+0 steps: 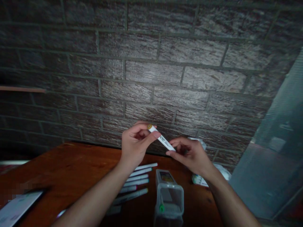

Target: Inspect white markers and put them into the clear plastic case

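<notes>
A white marker [163, 141] with a mustard-yellow end and dark printing is held at a slant above the table. My left hand [136, 142] pinches its upper end between thumb and fingers. The fingertips of my right hand [189, 154] close on its lower end. Beneath my hands, several white markers [137, 182] with coloured ends lie side by side on the wooden table, partly hidden by my left forearm. To their right is a clear plastic case [169, 197] with a green-ended item [162, 207] inside.
Behind my right hand are a clear plastic piece [200, 142] and a wrapped item [222, 171]. A tablet-like object [20, 206] lies on the wooden table [78, 164] at left. A brick wall stands behind; a translucent panel [267, 151] is at right.
</notes>
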The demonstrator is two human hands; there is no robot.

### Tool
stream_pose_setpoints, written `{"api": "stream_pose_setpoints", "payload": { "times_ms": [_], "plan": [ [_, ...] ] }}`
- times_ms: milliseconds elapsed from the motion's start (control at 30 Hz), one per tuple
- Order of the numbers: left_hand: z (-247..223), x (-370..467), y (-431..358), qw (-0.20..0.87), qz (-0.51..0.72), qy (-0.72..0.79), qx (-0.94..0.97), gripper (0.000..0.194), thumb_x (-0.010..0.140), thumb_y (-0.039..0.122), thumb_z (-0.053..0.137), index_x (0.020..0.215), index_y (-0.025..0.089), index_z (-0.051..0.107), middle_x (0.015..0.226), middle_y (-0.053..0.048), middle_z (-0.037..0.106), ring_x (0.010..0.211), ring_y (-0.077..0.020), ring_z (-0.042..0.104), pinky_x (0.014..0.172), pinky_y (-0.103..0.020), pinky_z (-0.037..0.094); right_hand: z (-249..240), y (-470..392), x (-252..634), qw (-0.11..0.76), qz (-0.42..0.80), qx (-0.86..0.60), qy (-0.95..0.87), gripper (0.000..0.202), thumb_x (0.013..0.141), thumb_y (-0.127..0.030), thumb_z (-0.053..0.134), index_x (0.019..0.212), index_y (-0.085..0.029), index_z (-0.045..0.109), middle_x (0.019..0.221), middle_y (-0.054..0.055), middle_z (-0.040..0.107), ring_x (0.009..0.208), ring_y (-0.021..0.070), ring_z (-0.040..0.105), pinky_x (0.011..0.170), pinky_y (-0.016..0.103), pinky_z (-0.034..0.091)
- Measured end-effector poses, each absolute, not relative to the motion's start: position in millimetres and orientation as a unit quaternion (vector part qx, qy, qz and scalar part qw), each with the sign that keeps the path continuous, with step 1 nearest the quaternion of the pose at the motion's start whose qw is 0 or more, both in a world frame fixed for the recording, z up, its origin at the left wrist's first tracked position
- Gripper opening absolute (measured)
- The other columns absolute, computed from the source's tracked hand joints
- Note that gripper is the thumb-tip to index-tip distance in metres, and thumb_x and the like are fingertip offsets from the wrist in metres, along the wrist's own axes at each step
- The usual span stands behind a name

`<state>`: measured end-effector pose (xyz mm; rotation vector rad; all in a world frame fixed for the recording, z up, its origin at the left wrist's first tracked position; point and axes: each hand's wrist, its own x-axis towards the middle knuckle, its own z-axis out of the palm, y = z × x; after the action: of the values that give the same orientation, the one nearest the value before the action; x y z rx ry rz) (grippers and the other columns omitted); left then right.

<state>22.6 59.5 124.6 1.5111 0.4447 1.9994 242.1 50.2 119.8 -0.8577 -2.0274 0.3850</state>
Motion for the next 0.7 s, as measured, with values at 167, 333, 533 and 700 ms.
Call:
{"api": "stream_pose_setpoints", "payload": {
  "times_ms": [167, 333, 533, 700],
  "plan": [
    [115, 29, 64, 0.331, 0.748, 0.167, 0.55, 0.027, 0.073, 0.031, 0.099, 0.075, 0.017, 0.075, 0.077, -0.001, 0.072, 0.061, -0.0085, 0.057, 0.056, -0.019, 0.047, 109, 56, 242, 0.412, 0.101, -0.354, -0.833, 0.017, 0.096, -0.036, 0.079, 0.098, -0.02, 0.081, 0.079, 0.001, 0.077, 0.061, 0.013, 0.06, 0.057, 0.025, 0.044],
    [113, 36, 55, 0.278, 0.717, 0.166, 0.617, 0.022, 0.072, 0.028, 0.099, 0.083, 0.017, 0.083, 0.09, -0.007, 0.079, 0.068, -0.0133, 0.069, 0.058, -0.022, 0.055, 110, 60, 253, 0.388, 0.071, -0.366, -0.843, 0.021, 0.099, -0.036, 0.073, 0.105, -0.019, 0.083, 0.068, 0.0, 0.07, 0.056, 0.0136, 0.058, 0.053, 0.025, 0.043],
    [108, 40, 45, 0.216, 0.664, 0.128, 0.704, 0.02, 0.079, 0.02, 0.095, 0.096, 0.021, 0.086, 0.096, -0.008, 0.082, 0.068, -0.0132, 0.07, 0.059, -0.023, 0.058, 122, 58, 262, 0.391, 0.112, -0.321, -0.855, 0.021, 0.095, -0.029, 0.075, 0.108, -0.017, 0.085, 0.089, 0.007, 0.08, 0.07, 0.0158, 0.066, 0.061, 0.025, 0.051],
    [104, 43, 36, 0.166, 0.649, 0.123, 0.732, 0.018, 0.08, 0.015, 0.093, 0.093, 0.019, 0.082, 0.091, -0.006, 0.081, 0.063, -0.0114, 0.067, 0.055, -0.022, 0.053, 123, 54, 261, 0.368, 0.115, -0.311, -0.869, 0.021, 0.09, -0.028, 0.078, 0.105, -0.016, 0.085, 0.086, 0.006, 0.08, 0.069, 0.016, 0.066, 0.063, 0.026, 0.051]
  ]
}}
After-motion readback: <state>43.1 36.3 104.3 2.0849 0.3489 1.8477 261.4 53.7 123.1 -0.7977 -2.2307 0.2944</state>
